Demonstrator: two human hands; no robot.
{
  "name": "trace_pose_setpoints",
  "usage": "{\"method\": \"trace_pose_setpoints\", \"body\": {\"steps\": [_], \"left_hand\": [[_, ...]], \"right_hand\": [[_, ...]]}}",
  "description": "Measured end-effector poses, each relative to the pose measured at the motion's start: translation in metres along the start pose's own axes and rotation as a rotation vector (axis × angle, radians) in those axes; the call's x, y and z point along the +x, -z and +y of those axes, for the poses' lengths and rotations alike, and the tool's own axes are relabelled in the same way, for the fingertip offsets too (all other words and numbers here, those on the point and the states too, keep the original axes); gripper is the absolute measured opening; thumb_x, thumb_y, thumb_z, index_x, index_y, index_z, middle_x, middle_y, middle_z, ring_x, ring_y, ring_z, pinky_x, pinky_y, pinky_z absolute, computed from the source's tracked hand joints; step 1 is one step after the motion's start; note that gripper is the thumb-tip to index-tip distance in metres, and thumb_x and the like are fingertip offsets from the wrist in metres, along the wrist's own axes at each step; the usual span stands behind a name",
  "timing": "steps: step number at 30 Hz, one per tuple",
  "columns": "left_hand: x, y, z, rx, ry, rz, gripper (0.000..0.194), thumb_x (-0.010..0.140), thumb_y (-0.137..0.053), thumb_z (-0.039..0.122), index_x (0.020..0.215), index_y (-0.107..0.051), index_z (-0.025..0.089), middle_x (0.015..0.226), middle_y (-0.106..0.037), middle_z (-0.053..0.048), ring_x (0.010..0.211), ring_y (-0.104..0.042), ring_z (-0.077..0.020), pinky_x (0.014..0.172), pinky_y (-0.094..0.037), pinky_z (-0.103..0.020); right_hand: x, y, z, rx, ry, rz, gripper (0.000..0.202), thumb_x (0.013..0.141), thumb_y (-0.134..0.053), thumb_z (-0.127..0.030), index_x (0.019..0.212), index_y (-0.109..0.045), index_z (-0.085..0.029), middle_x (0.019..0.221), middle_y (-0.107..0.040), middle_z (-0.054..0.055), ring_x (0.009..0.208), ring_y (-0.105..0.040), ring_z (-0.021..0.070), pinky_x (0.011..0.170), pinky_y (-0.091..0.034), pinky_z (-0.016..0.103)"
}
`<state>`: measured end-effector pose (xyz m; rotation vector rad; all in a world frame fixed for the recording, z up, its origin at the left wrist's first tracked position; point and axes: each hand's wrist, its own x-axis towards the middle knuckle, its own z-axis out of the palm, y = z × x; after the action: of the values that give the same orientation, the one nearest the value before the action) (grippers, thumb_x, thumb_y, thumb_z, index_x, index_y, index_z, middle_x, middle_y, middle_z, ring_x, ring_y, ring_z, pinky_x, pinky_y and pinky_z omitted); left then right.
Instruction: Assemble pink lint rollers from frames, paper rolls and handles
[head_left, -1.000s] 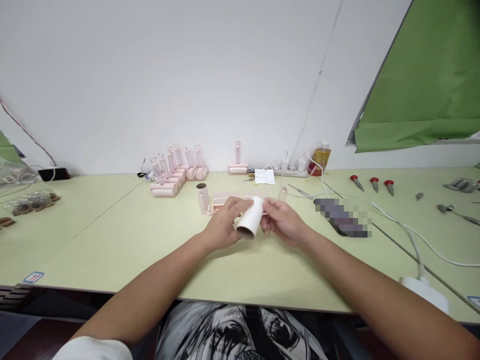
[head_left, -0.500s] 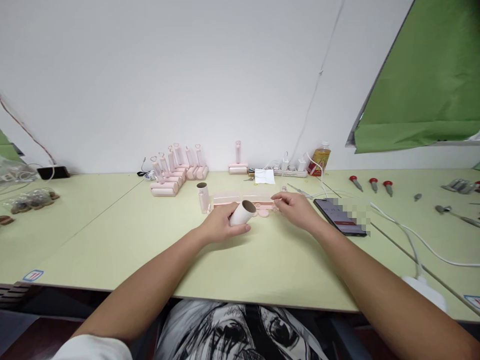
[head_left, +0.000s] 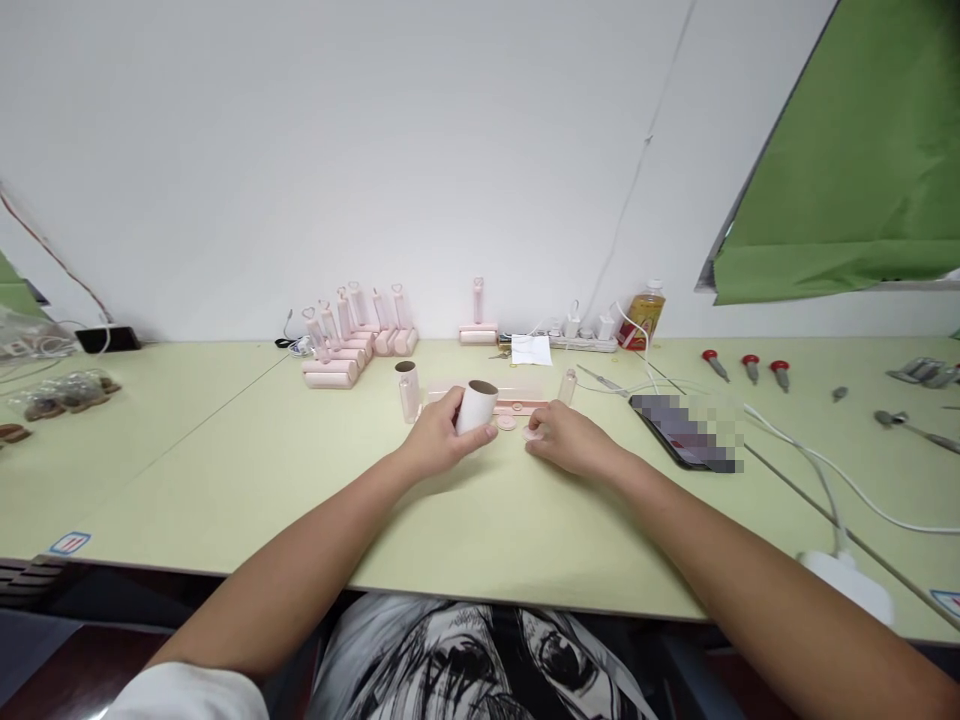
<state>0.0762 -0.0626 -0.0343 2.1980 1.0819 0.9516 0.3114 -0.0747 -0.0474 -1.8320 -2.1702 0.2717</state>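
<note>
My left hand (head_left: 441,436) is wrapped round a white paper roll (head_left: 475,408), held tilted with its brown open end up. To its right, my right hand (head_left: 564,436) has its fingertips closed on a small pink disc (head_left: 531,434) at the table surface. Another pink disc (head_left: 507,423) lies between the hands. Behind them are a pink roller case (head_left: 525,406) and its clear cover. A second paper roll (head_left: 406,368) stands upright left of my left hand, with a clear pink handle (head_left: 409,396) before it. Another handle (head_left: 568,387) stands behind my right hand.
Several pink lint rollers (head_left: 330,372) stand at the back left, and one (head_left: 478,332) at the back middle. A phone (head_left: 675,432), white cables, a power strip (head_left: 589,345), a bottle (head_left: 643,315) and red-topped tools (head_left: 750,368) are on the right.
My right hand has moved down and left from beside the case to a pink disc, uncovering the clear handle behind it. My left hand has tipped the paper roll more upright.
</note>
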Motion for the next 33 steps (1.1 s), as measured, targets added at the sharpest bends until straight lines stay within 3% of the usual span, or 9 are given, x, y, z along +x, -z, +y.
{"method": "trace_pose_setpoints", "body": {"steps": [7, 12, 16, 19, 22, 25, 28, 33], "left_hand": [[0.001, -0.001, 0.0, -0.015, 0.039, 0.068, 0.041, 0.076, -0.059, 0.059, 0.087, -0.051, 0.019, 0.078, -0.053, 0.002, 0.071, -0.05, -0.0151, 0.059, -0.037, -0.026], [0.001, -0.002, -0.001, 0.034, 0.051, -0.077, 0.042, 0.075, -0.061, 0.055, 0.097, -0.057, 0.019, 0.087, -0.062, -0.001, 0.077, -0.056, -0.0185, 0.063, -0.041, -0.027], [0.0, -0.003, -0.002, 0.101, -0.01, -0.203, 0.044, 0.075, -0.063, 0.051, 0.106, -0.062, 0.02, 0.098, -0.067, -0.004, 0.086, -0.06, -0.0225, 0.07, -0.044, -0.029], [-0.001, -0.004, -0.003, 0.167, 0.004, -0.276, 0.044, 0.072, -0.063, 0.054, 0.099, -0.063, 0.019, 0.091, -0.067, -0.003, 0.078, -0.06, -0.0221, 0.062, -0.042, -0.028], [-0.002, -0.004, -0.002, 0.183, 0.017, -0.317, 0.042, 0.072, -0.064, 0.053, 0.095, -0.063, 0.019, 0.086, -0.067, -0.003, 0.073, -0.06, -0.0214, 0.058, -0.04, -0.027], [-0.004, -0.003, 0.001, 0.178, 0.006, -0.319, 0.037, 0.074, -0.063, 0.05, 0.095, -0.063, 0.019, 0.087, -0.067, -0.002, 0.075, -0.061, -0.0222, 0.058, -0.041, -0.027], [-0.005, -0.003, 0.003, 0.174, -0.004, -0.326, 0.035, 0.075, -0.063, 0.047, 0.097, -0.062, 0.02, 0.089, -0.068, -0.002, 0.077, -0.062, -0.0229, 0.059, -0.041, -0.028], [-0.004, -0.008, -0.001, 0.194, 0.032, -0.286, 0.042, 0.074, -0.063, 0.05, 0.102, -0.062, 0.019, 0.093, -0.068, -0.005, 0.082, -0.063, -0.0246, 0.062, -0.042, -0.029]], "right_hand": [[-0.002, -0.004, -0.005, 0.053, 0.049, -0.055, 0.012, 0.078, -0.057, -0.024, 0.087, -0.062, -0.019, 0.092, -0.066, 0.006, 0.079, -0.058, 0.0192, 0.062, -0.034, 0.025], [-0.004, -0.009, -0.003, 0.099, 0.176, -0.019, 0.032, 0.076, -0.056, -0.017, 0.108, -0.061, -0.018, 0.104, -0.063, 0.01, 0.089, -0.056, 0.0216, 0.069, -0.036, 0.027], [-0.003, -0.013, -0.005, 0.144, 0.219, -0.049, 0.014, 0.079, -0.052, -0.019, 0.086, -0.064, -0.016, 0.081, -0.065, 0.006, 0.074, -0.056, 0.0183, 0.063, -0.036, 0.026], [-0.003, -0.013, -0.009, 0.269, 0.21, -0.04, 0.019, 0.085, -0.049, -0.026, 0.072, -0.059, -0.017, 0.066, -0.06, 0.002, 0.064, -0.054, 0.0159, 0.058, -0.038, 0.025], [-0.004, -0.014, -0.012, 0.591, 0.094, -0.08, 0.025, 0.089, -0.046, -0.036, 0.081, -0.061, -0.018, 0.065, -0.059, 0.001, 0.056, -0.056, 0.0144, 0.051, -0.044, 0.025], [-0.005, -0.017, -0.016, 0.897, 0.083, -0.114, 0.029, 0.09, -0.048, -0.038, 0.103, -0.063, -0.018, 0.081, -0.062, 0.004, 0.065, -0.063, 0.0157, 0.057, -0.054, 0.029], [-0.007, -0.023, -0.022, 0.988, 0.084, -0.125, 0.038, 0.091, -0.047, -0.037, 0.124, -0.056, -0.02, 0.09, -0.064, 0.006, 0.072, -0.067, 0.0169, 0.064, -0.059, 0.032], [-0.009, -0.029, -0.029, 1.048, 0.107, -0.105, 0.042, 0.092, -0.048, -0.038, 0.131, -0.055, -0.022, 0.105, -0.064, 0.009, 0.076, -0.068, 0.0169, 0.067, -0.06, 0.035]]}}
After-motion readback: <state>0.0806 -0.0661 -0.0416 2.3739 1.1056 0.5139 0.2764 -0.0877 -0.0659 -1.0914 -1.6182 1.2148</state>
